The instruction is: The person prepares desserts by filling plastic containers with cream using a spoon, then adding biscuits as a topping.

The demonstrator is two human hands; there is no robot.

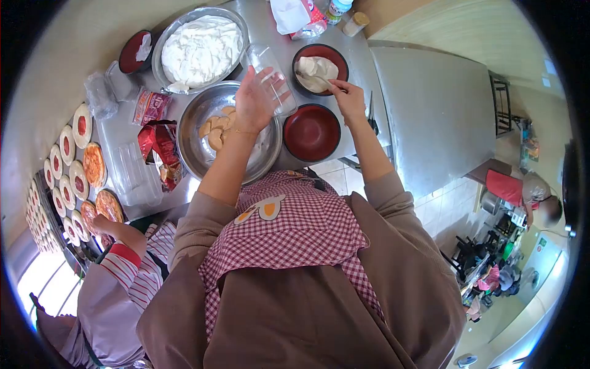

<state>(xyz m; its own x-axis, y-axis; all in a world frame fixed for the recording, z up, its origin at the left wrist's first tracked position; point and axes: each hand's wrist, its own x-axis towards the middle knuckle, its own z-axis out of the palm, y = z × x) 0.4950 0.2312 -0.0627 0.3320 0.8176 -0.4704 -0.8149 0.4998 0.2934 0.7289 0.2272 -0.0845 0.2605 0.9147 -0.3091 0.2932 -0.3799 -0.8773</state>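
Note:
My left hand (255, 101) is closed around a clear plastic container (278, 80), held above the rim of a steel bowl. Round tan biscuits (218, 126) lie in that steel bowl (186, 144). In my right hand (349, 100) is the handle of a spoon (316, 79). The spoon's head dips into white cream (316, 66) in a dark bowl with a red inside (339, 56). Just below it stands another red-lined bowl (312, 132). Behind my left hand, a large metal basin (161, 52) is heaped with whipped cream (203, 49).
Stacked clear containers (135, 175), a torn red packet (161, 144) and a pink packet (150, 106) lie at the left. A co-worker's hand (104, 226) is over small pizzas (95, 166). Jars (356, 23) stand at the back; a steel table (430, 111) is at the right.

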